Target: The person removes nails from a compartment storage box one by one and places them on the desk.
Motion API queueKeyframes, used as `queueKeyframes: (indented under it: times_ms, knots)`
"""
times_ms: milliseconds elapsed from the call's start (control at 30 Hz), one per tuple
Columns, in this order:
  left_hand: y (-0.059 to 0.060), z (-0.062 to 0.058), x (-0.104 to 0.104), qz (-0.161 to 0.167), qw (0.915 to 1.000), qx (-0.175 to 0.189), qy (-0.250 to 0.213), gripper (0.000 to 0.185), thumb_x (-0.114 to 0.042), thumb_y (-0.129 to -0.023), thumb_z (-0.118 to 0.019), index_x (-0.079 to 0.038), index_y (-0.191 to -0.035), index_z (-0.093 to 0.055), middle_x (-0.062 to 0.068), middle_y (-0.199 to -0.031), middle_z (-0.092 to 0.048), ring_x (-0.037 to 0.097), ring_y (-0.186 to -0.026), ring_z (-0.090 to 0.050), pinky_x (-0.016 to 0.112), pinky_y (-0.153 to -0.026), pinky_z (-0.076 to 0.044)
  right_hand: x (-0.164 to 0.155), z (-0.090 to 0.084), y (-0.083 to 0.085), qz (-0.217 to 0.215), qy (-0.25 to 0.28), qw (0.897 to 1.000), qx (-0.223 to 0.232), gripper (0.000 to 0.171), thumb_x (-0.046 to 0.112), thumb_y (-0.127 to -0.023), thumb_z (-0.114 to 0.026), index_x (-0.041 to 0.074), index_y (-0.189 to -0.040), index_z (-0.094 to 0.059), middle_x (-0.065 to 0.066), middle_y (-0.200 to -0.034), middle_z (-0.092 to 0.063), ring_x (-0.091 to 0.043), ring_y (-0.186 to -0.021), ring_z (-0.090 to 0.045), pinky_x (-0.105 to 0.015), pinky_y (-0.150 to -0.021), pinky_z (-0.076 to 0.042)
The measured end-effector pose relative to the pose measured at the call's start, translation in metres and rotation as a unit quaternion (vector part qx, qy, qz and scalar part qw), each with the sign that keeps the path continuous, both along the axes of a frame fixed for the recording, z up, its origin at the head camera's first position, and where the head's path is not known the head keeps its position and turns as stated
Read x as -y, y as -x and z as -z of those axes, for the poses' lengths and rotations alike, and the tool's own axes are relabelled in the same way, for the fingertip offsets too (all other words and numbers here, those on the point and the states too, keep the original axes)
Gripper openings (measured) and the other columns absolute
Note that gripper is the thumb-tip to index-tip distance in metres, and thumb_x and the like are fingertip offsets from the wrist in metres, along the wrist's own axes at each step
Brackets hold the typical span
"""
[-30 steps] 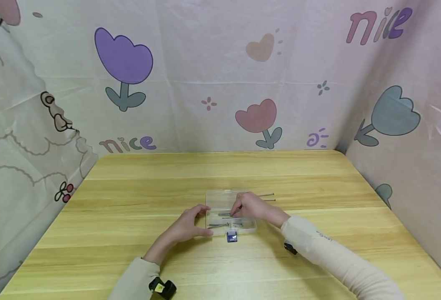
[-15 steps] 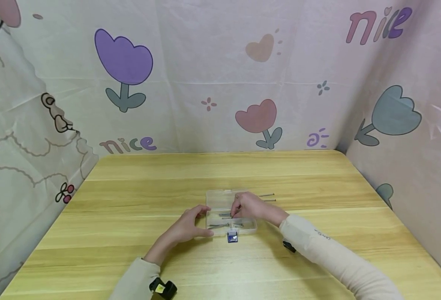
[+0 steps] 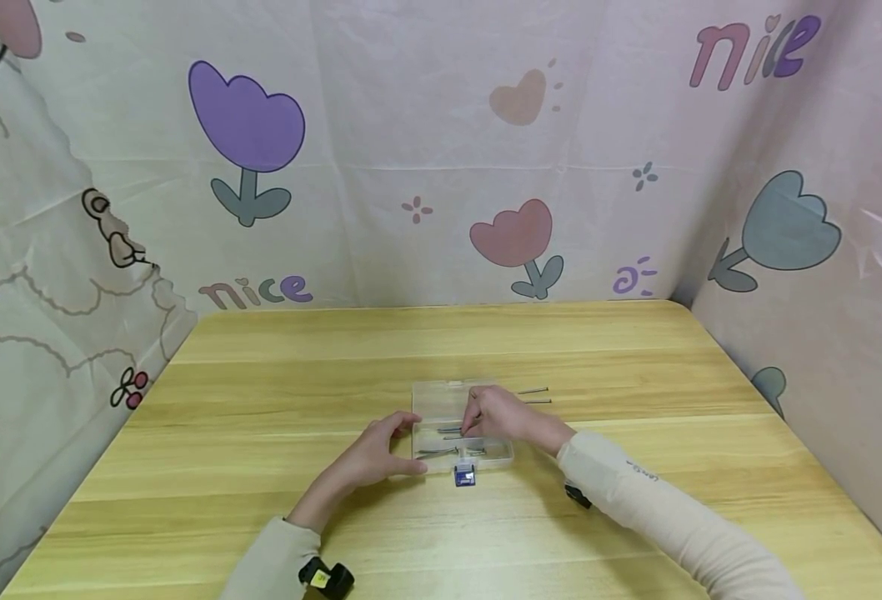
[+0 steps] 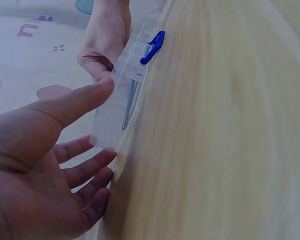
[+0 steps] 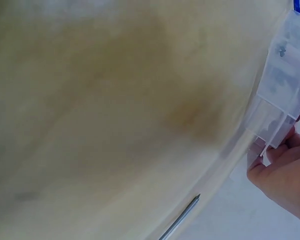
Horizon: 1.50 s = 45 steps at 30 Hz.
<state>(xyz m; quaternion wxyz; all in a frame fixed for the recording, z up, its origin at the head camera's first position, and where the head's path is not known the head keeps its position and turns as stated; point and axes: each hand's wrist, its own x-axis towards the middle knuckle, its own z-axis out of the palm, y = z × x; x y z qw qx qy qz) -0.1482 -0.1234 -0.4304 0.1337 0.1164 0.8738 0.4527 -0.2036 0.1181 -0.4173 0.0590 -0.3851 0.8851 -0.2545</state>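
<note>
A clear plastic box (image 3: 441, 404) with a blue latch (image 3: 463, 476) lies open on the wooden table (image 3: 276, 383), with several long nails (image 3: 435, 452) inside. My left hand (image 3: 378, 452) holds its left end, thumb on the near corner and forefinger at the far one; in the left wrist view the thumb (image 4: 80, 100) lies against the box (image 4: 121, 100). My right hand (image 3: 498, 413) reaches into the box from the right, fingertips curled down and pinching the end of a nail (image 3: 450, 437). The right wrist view shows those fingers (image 5: 282, 167) at the box's edge (image 5: 285, 75).
Two loose nails (image 3: 534, 392) lie on the table just behind and to the right of the box; one nail (image 5: 180, 225) shows in the right wrist view. Cloth walls printed with flowers (image 3: 246, 125) close in the table at the back and both sides.
Almost nothing: both hands stay at the box, and the right forearm has shifted very slightly to the left.
</note>
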Motion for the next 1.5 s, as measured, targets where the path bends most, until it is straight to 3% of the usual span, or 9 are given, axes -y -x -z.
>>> queueKeyframes:
  times_ms: [167,500,767,1033,1333,1500]
  knots:
    - [0.000,0.001,0.001,0.003,1.0000,-0.005,0.001,0.069,-0.024,-0.073,-0.086,-0.006,-0.132,-0.053,0.011,-0.125,-0.054,0.031,-0.115,-0.047,0.053,-0.098,-0.038,-0.001,0.005,0.002,-0.013,0.021,1.000,-0.010,0.004,0.007,-0.076,-0.081,0.010,-0.077,-0.077,0.010,-0.075,-0.051,-0.002,-0.069,-0.046,-0.020,-0.064,-0.044]
    - [-0.002,0.002,0.001,0.010,0.9999,-0.003,-0.005,0.070,-0.024,-0.074,-0.085,-0.005,-0.132,-0.052,0.012,-0.125,-0.053,0.031,-0.115,-0.047,0.053,-0.098,-0.039,-0.004,0.003,0.002,-0.007,0.075,0.995,0.070,0.005,0.008,-0.081,-0.077,0.006,-0.085,-0.075,0.005,-0.082,-0.055,-0.008,-0.076,-0.051,-0.023,-0.068,-0.049]
    - [-0.002,0.002,0.001,0.007,1.0000,-0.004,-0.002,0.069,-0.024,-0.073,-0.086,-0.006,-0.131,-0.053,0.011,-0.123,-0.054,0.030,-0.113,-0.047,0.053,-0.097,-0.038,-0.012,-0.008,0.006,0.012,0.084,0.993,0.084,0.005,0.010,-0.090,-0.068,0.006,-0.089,-0.069,0.005,-0.084,-0.062,-0.008,-0.075,-0.057,-0.025,-0.069,-0.051]
    - [0.000,0.002,0.001,0.010,0.9999,-0.003,-0.005,0.069,-0.024,-0.073,-0.086,-0.006,-0.132,-0.053,0.012,-0.124,-0.053,0.031,-0.114,-0.047,0.052,-0.098,-0.038,-0.030,-0.019,0.009,0.024,0.075,0.995,0.063,0.015,0.006,-0.093,-0.063,-0.001,-0.105,-0.070,-0.005,-0.097,-0.069,-0.013,-0.085,-0.060,-0.027,-0.075,-0.051]
    - [0.000,0.002,0.003,0.015,0.9998,-0.006,-0.008,0.069,-0.023,-0.074,-0.085,-0.006,-0.132,-0.052,0.012,-0.125,-0.053,0.031,-0.115,-0.047,0.052,-0.098,-0.038,-0.056,-0.026,0.011,0.050,0.062,0.997,0.023,0.013,0.006,-0.095,-0.061,0.000,-0.100,-0.071,-0.006,-0.098,-0.068,-0.015,-0.085,-0.061,-0.032,-0.075,-0.051]
    - [0.000,0.001,0.003,0.012,0.9999,-0.006,-0.006,0.069,-0.023,-0.074,-0.085,-0.006,-0.132,-0.053,0.011,-0.125,-0.054,0.031,-0.115,-0.047,0.052,-0.098,-0.038,-0.072,-0.026,0.012,0.074,0.058,0.995,0.025,0.012,0.005,-0.094,-0.061,-0.001,-0.099,-0.070,-0.006,-0.097,-0.069,-0.013,-0.081,-0.060,-0.030,-0.071,-0.051]
